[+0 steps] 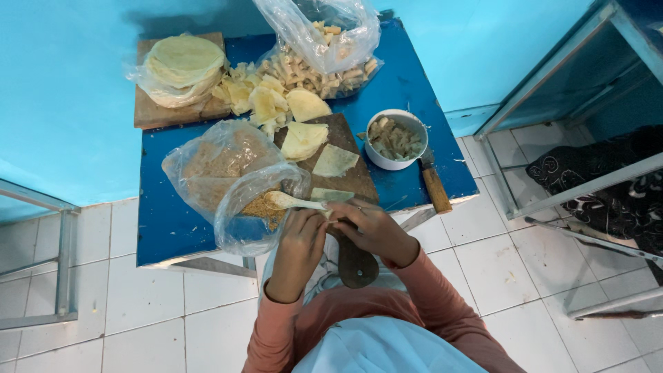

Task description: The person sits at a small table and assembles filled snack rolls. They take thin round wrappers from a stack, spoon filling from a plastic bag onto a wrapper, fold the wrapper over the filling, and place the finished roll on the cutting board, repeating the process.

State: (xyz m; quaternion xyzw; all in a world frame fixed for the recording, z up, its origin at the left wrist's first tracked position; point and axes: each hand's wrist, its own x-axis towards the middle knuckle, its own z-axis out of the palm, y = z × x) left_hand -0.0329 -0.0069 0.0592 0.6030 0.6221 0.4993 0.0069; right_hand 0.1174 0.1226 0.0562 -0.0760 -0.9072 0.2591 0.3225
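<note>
Left hand: left hand (300,238) curls closed over a small folded wrapper piece at the near edge of the dark cutting board (345,148).
Right hand: right hand (373,231) pinches the same piece from the other side; the piece itself is mostly hidden, probably half rolled.
Spoon: pale spoon (290,201) rests in the open bag of brown crumb filling (245,207), just beside the left hand.
Spare wrappers: cut wrapper sheets (335,161) lie on the board, apart.
Technique: keep both thumbs tight along the fold, roll evenly, tuck ends so filling stays in.

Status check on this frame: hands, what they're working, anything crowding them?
Left hand and right hand together, pinching a small wrapper piece, mostly hidden. Spoon rests in crumb bag beside left hand. Cutting board directly ahead.
</note>
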